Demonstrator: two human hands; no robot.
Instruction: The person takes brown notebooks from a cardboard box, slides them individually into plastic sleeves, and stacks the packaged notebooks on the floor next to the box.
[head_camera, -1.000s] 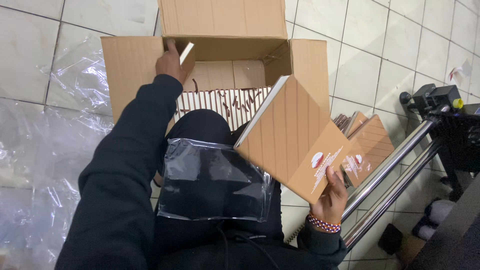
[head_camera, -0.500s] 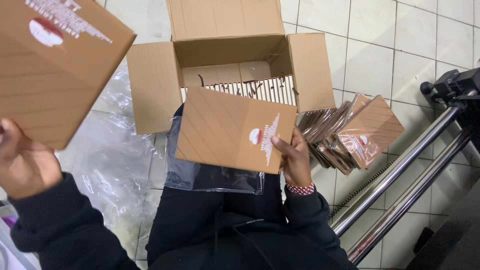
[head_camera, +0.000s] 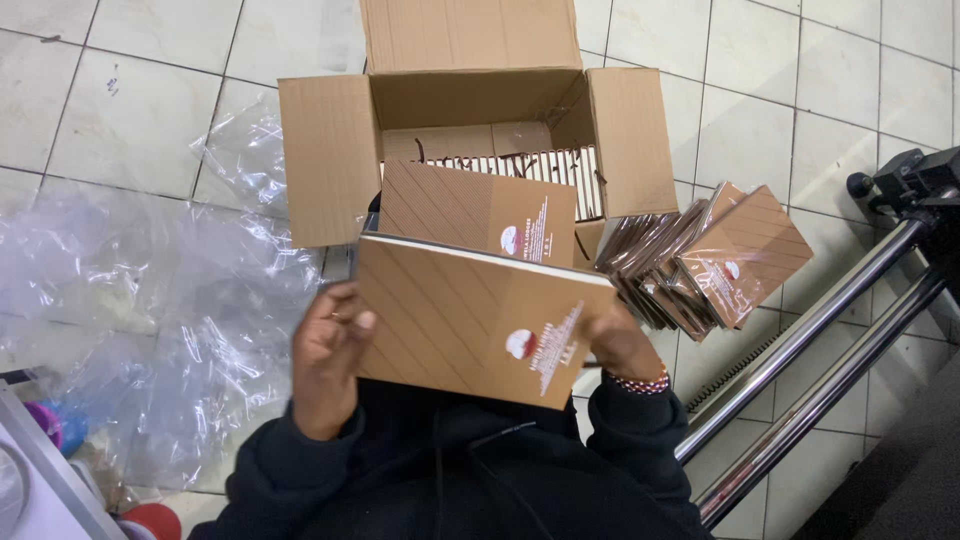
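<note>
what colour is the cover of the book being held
Brown cover with diagonal lines and a small round emblem, clearest in the head view.

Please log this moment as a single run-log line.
left hand: grips brown book | right hand: grips same book | behind: second book, open carton

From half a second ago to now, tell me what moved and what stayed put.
The left hand came down from the upper left with its brown booklet. Both hands now grip one brown booklet in front of the body, the right hand at its right edge; a second booklet lies behind it. The open cardboard box, the wrapped stack to the right, the plastic sheeting and the metal bars stayed where they were.
</note>
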